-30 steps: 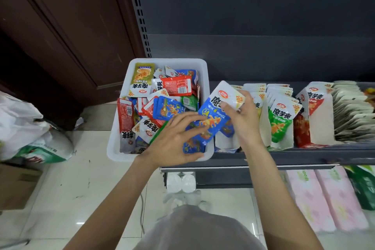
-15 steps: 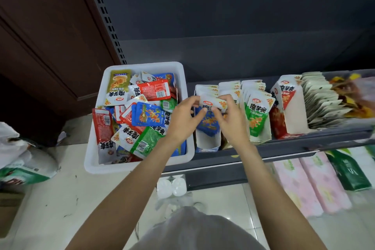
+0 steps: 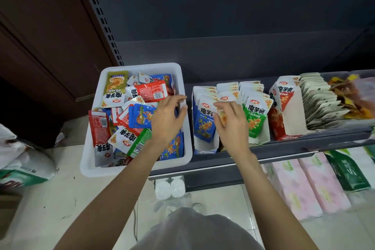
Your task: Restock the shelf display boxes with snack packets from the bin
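Observation:
A white bin [image 3: 87,160] full of mixed red, blue, green and yellow snack packets stands at the left end of the shelf. My left hand [image 3: 166,122] hovers over the bin's right side with relaxed, spread fingers and holds nothing. A blue packet [image 3: 204,126] stands upright at the front of the blue display box [image 3: 205,149]. Just right of that box is my right hand [image 3: 231,126], its fingertips touching the tops of the packets in the neighbouring row. Green packets [image 3: 254,122] fill the box beyond it.
A red display box [image 3: 284,111] and a row of silvery packets [image 3: 320,105] sit further right on the dark shelf [image 3: 284,148]. Pink tissue packs [image 3: 304,184] and a green pack [image 3: 349,172] lie below. White bags [image 3: 20,160] lie on the floor at the left.
Both hands carried the blue packet from the bin to the blue display box and let it go. My left hand has moved back over the bin; my right hand shifted right.

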Demonstrator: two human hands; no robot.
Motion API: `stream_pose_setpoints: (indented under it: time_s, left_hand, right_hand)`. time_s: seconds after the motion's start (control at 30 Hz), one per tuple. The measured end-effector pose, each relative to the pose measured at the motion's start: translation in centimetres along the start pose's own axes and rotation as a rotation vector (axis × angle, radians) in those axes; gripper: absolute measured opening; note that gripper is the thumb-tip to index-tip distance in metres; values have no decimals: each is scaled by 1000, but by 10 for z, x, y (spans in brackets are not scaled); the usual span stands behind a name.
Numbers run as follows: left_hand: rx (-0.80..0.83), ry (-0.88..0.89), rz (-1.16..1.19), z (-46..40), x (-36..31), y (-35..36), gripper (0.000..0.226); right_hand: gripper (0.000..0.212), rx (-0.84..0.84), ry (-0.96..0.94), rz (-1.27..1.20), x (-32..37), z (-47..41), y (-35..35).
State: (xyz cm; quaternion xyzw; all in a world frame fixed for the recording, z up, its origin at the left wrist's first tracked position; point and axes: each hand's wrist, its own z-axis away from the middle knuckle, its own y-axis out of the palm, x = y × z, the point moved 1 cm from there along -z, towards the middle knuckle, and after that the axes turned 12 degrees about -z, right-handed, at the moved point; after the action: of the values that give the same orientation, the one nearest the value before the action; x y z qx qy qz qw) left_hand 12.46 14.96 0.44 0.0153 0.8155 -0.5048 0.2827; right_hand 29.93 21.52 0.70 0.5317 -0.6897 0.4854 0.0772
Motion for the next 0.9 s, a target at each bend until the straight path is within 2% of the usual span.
stream_pose_setpoints:
  time_s: [0.1,0.2,0.33,0.4,0.47,0.6,0.7,0.8,0.9]
  left_hand:
    - [-118,-63,67,21,19,-23,20]
    - [-139,-145,2,45,49,-39,20]
    - [7,-210,-262,61,100,-46,35]
    - [107,-230,-310,62,112,-45,42]
    - [175,-247,-318,59,116,-43,46]
    - [206,-276,-302,54,116,-39,48]
    - [188,-335,-305,47,114,-40,44]
    - [135,-401,-226,40,113,-40,37]
    - [24,-423,-127,37,108,-45,27]
  right_hand:
    - [16,104,-63,-130,24,4,8]
    - [14,319,-104,-188,47,6,28]
    - [29,607,-91,-33,67,-2,70]
    - [43,753,-87,47,71,-11,95]
    - [56,828,-107,107,75,-19,121]
    - [74,809,-139,284,74,-23,163]
    - [76,776,-140,302,71,-20,175]
    - [75,735,-172,222,70,-13,169]
    - [75,678,-146,39,76,-6,152]
